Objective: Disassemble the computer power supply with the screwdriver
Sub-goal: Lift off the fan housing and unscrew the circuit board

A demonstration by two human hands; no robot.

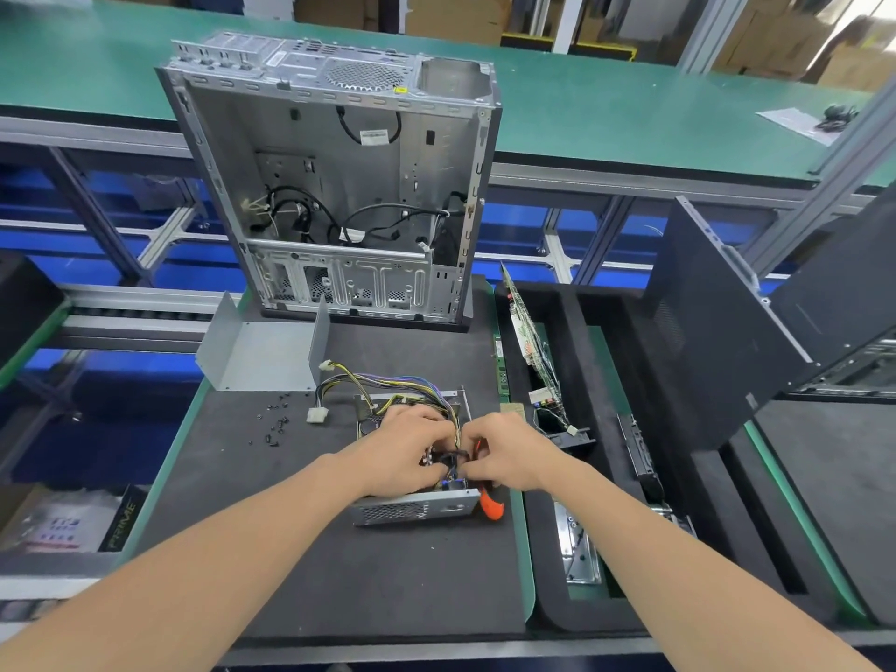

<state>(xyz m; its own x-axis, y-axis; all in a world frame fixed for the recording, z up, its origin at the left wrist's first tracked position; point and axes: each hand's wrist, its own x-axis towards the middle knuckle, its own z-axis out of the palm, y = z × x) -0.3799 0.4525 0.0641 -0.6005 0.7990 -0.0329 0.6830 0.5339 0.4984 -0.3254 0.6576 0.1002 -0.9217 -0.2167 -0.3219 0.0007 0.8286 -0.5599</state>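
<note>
Green-topped assembly lines cross a workshop, and on the dark mat [291,550] of my bench the power supply [417,511] lies near the front with its lid already off. The bent grey cover [262,354] sits behind it to the left, with loose black screws [276,424] scattered between them. From my remote seat I judge the casing screws done and the step in hand to be freeing the board and its leads. My right hand [509,453] has its grip clamped on an orange-handled tool [492,507], which I take for the screwdriver, tip down inside the unit. My left hand [402,448] curls in among black wires; whether its grip is on one I cannot tell. The next move calls for seating the tip squarely while the coloured loom [388,380] is kept aside. Readable writing: only "PRIME" on a box [121,523] low at left; the label inside the gutted computer case [339,162] is too small
</note>
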